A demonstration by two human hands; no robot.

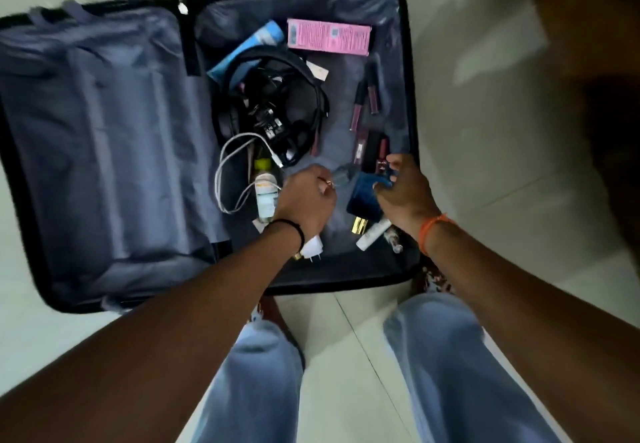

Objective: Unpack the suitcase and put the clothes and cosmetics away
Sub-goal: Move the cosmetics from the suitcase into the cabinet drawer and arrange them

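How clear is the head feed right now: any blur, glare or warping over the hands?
Head view: dim and soft, motion-blurred at the frame edges; wide-angle bending curves the suitcase rim; no glare; left hand and right hand readable, though the small items they grip are smeared.
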